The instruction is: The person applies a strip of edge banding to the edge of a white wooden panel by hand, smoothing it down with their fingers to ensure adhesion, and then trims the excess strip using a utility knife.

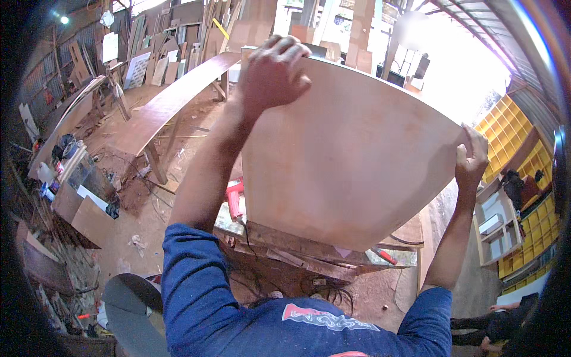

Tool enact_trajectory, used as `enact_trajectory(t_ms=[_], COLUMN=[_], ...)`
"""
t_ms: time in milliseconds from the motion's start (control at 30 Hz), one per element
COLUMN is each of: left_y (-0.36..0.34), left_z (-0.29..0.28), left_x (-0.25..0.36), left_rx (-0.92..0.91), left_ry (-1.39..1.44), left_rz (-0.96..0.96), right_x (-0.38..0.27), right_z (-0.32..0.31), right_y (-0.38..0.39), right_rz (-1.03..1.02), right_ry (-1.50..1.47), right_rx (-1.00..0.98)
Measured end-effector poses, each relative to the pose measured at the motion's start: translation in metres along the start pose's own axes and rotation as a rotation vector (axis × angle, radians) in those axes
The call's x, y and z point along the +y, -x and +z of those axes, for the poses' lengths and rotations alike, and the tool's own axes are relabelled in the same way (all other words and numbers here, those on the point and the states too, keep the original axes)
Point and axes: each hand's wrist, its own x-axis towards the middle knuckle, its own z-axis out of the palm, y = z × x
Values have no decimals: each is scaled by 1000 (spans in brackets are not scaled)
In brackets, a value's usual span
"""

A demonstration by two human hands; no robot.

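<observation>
A printed patch (pixel 327 318) with block lettering on red and grey crosses the chest of the person's navy T-shirt (pixel 202 285). A broad wooden panel (pixel 339 154) stands tilted in front of the person, one broad face toward them, its lower edge down at the cluttered counter (pixel 297 248). Its longest-looking edge runs along the top, left to right; with the fisheye bend, the true long axis cannot be told. The left hand (pixel 273 74) is clamped over the top edge near the left corner; the right hand (pixel 473 154) grips the upper right corner. A red pistol-shaped power tool (pixel 235 199) lies just left of the panel.
</observation>
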Motion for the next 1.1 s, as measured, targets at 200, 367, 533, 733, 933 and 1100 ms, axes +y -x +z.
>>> enact_trajectory(t_ms=[200, 367, 533, 733, 933, 1100], left_y=[20, 15, 2, 0, -9, -50], left_z=[-24, -27, -8, -19, -9, -21], left_x=[-42, -26, 8, -10, -2, -53], left_rx=[-6, 9, 37, -12, -1, -596], left_ry=[-83, -98, 0, -12, 186, 656], left_rz=[-75, -105, -69, -67, -127, -536], right_x=[-5, -13, -13, -11, -15, -16], right_z=[-4, -3, -6, -6, -6, -7], right_y=[0, 2, 3, 4, 6, 5], right_rz=[11, -33, -44, -43, -29, -14], right_ry=[-19, 33, 42, 32, 41, 17], right_rx=[-17, -9, -14, -19, -23, -27])
